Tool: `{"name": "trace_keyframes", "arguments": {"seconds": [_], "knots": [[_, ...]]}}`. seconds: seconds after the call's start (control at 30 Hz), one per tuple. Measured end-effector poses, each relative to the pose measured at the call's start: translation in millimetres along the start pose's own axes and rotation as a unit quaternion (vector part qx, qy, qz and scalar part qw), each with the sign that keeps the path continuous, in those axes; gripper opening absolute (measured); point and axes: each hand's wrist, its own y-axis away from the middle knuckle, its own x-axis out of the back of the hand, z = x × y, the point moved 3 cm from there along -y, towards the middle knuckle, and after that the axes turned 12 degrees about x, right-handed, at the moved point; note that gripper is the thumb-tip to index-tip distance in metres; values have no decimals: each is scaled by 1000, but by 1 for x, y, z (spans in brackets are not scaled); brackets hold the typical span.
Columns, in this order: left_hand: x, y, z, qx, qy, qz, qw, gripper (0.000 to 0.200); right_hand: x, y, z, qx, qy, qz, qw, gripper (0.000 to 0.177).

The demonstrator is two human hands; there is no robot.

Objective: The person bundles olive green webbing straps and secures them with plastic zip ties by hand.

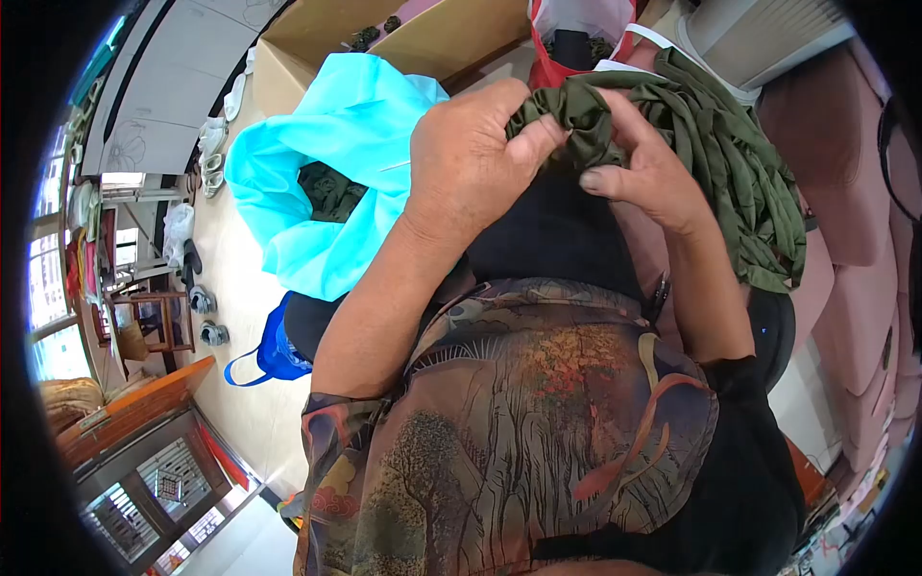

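Both hands hold a bunched piece of dark green fabric [579, 110] above my lap. My left hand [471, 158] pinches its left end between thumb and curled fingers. My right hand [648, 168] grips the right side, thumb below and fingers behind. A thin pale pointed thing [394, 167] shows beside my left hand; I cannot make out what it is. Long folds of the same green fabric [735, 173] hang over my right side, just beyond my right hand. Left of my left hand lies a bright turquoise bag [322, 125], its mouth showing dark green fabric inside.
A cardboard box [307, 43] with dark green bunched pieces stands ahead. A red and white bag [562, 48] is beside it. Pink sofa cushions [831, 163] line the right. A blue bag [274, 346] sits on the floor at left, with shoes [211, 331] farther off.
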Motion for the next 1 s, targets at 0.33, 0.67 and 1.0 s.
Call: {"name": "trace_keyframes", "arguments": {"seconds": [0.33,0.67,1.0], "knots": [[7,12,-3,-99,-149,-50,983,35,3,-11,-7,49,340,-65,937,27],[20,12,-24,-45,-68,-137,987,19,7,-8,-11,95,375,-89,918,40],[25,16,-22,24,-29,-127,991,11,-48,-34,13,175,397,-111,894,16]]}}
